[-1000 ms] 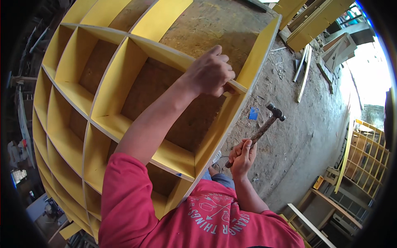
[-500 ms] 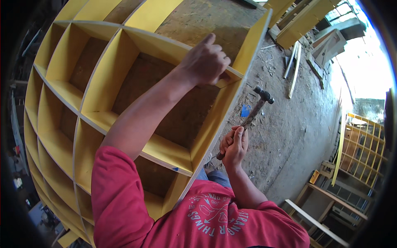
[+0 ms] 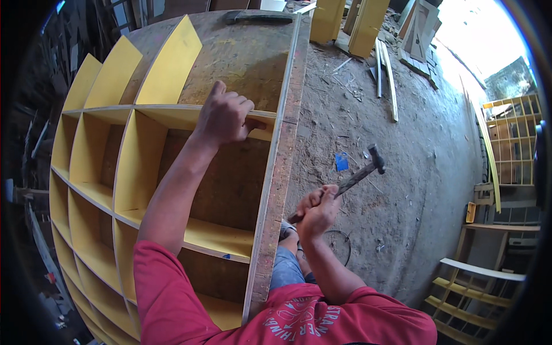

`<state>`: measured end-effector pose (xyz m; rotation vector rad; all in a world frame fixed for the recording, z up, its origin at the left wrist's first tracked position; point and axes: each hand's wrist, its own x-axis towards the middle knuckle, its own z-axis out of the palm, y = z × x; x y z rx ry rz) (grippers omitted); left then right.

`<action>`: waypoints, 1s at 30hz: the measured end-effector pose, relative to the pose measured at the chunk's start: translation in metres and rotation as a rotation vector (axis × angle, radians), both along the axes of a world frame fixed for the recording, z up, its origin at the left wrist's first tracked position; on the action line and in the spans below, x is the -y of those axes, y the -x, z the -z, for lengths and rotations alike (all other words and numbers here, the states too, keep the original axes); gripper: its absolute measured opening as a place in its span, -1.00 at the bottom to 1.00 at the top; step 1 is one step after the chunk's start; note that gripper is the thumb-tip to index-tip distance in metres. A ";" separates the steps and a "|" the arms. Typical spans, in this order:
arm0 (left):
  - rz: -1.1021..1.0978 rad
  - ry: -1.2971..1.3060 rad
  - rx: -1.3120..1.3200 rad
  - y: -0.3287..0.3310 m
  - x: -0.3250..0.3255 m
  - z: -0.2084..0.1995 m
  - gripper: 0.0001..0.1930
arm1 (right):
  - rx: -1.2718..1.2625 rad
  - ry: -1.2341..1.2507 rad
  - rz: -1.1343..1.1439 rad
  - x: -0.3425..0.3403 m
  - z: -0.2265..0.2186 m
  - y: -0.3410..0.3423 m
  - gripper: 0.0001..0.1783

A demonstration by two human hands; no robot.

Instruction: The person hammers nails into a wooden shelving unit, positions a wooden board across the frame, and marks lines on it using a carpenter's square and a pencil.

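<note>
My left hand is closed over the top edge of a yellow divider board, near its right end. Its thumb lies on the near side of the board, while the fingers go over the far side. In my right hand is a ball-peen hammer, gripped low on its worn handle. The dark hammer head is raised off to the right, over the floor and apart from the wood. The divider belongs to a large yellow wooden grid frame, whose long side board shows mostly as a thin edge.
The frame lies on a stained worktable. Another hammer rests at the table's far end. The dirt floor holds scraps, a blue piece and long strips. More yellow lattice stands far right.
The view has shifted, so the table edge and far hammer now show more fully. The side board now looks nearly edge-on. Both hands keep their holds.
</note>
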<state>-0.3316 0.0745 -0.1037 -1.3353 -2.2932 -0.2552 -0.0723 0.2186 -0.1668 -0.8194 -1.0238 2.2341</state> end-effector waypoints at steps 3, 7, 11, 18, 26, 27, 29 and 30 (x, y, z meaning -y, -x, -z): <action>-0.016 0.016 0.031 0.002 0.004 0.000 -0.66 | 0.055 -0.085 -0.172 0.017 -0.003 -0.004 -0.70; -0.024 -0.007 0.032 0.001 0.003 0.002 -0.67 | 0.052 -0.011 -0.264 0.011 -0.011 0.000 -0.69; -0.021 0.001 0.020 0.001 -0.001 0.001 -0.65 | -0.065 0.144 0.211 0.019 -0.008 0.004 -0.67; -0.017 -0.008 0.045 -0.002 0.002 -0.002 -0.61 | 0.004 0.127 0.090 0.006 -0.016 0.001 -0.69; -0.048 0.032 0.061 -0.002 0.004 0.004 -0.74 | 0.061 -0.016 -0.261 0.023 -0.019 -0.004 -0.69; -0.033 0.029 0.077 -0.002 0.001 0.004 -0.77 | 0.063 -0.020 -0.266 0.016 -0.019 -0.004 -0.69; -0.021 0.022 0.096 0.000 0.001 0.005 -0.79 | 0.017 0.054 0.025 0.006 -0.018 -0.004 -0.66; -0.007 0.019 0.059 0.002 0.004 0.006 -0.67 | 0.025 0.042 0.027 0.008 -0.016 -0.004 -0.64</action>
